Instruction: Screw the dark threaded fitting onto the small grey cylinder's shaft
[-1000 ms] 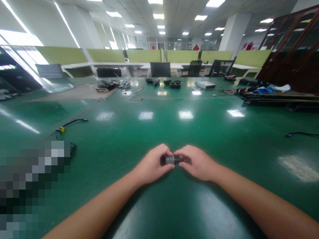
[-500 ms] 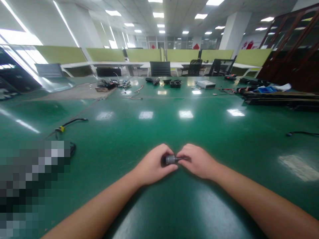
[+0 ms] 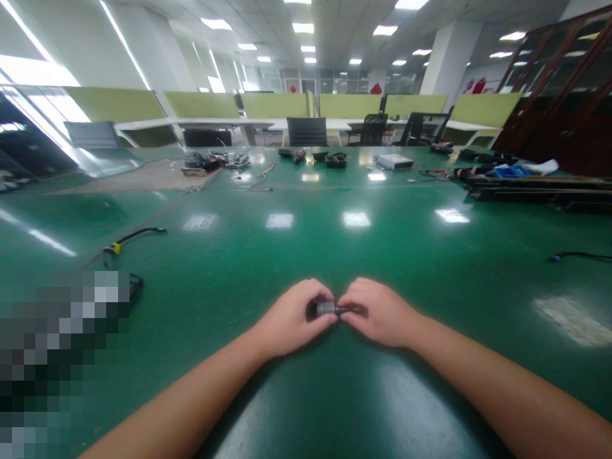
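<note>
"Start at the far left. What's there?"

"On the green table (image 3: 306, 248), a pixelated block (image 3: 52, 338) whose markings are hidden by the mosaic. Just beyond it lies a black cable (image 3: 143, 233) with a yellow tag (image 3: 116, 247); whether the tag bears print, I can't tell."

"And moving right?"

"Toward the far edge, a heap of electronic parts (image 3: 208, 162), too blurred for any label to be read, and near it a thin pale cord (image 3: 261, 187). Then, much closer, the left hand (image 3: 289, 325)."

"What is it doing?"

"Its thumb and fingers are curled around the grey body of a small cylinder (image 3: 326, 309), which lies sideways between the two hands, low over the near middle of the table. Any lettering on it is too small to make out."

"So the right hand?"

"The right hand (image 3: 380, 312) pinches the dark, narrow end between thumb and fingers. The two hands' fingertips are just beside each other. I can't tell whether the cylinder touches the tabletop."

"Further right?"

"A silvery box (image 3: 394, 162) toward the back, its top unreadable from here. Red decorations (image 3: 478, 87) on the far wall, their shapes blurred. Then a blue packet (image 3: 511, 173) on a pile of dark bars (image 3: 530, 193), print illegible, and finally a black lead (image 3: 583, 256) running out of view."
</note>
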The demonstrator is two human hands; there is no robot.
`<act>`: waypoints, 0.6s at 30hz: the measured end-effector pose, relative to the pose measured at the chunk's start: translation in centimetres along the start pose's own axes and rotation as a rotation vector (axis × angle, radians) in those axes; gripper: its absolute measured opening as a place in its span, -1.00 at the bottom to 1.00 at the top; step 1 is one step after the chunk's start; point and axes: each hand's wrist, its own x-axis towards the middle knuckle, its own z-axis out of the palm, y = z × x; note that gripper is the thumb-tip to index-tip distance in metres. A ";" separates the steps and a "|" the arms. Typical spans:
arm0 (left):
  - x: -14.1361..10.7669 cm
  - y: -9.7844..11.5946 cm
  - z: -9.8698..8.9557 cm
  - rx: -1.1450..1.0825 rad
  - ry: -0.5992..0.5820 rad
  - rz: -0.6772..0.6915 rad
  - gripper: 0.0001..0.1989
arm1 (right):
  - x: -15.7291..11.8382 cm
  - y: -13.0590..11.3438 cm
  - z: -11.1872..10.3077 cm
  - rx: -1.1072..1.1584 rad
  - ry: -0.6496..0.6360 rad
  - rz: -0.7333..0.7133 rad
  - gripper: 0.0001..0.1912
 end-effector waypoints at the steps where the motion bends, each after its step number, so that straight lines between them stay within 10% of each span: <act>1: 0.0 0.0 0.0 0.001 -0.003 -0.001 -0.84 | 0.0 0.0 0.0 0.006 0.004 -0.005 -0.89; 18: -0.1 0.1 0.1 0.009 -0.012 -0.009 -0.83 | 0.0 -0.2 -0.1 0.022 0.025 -0.022 -0.89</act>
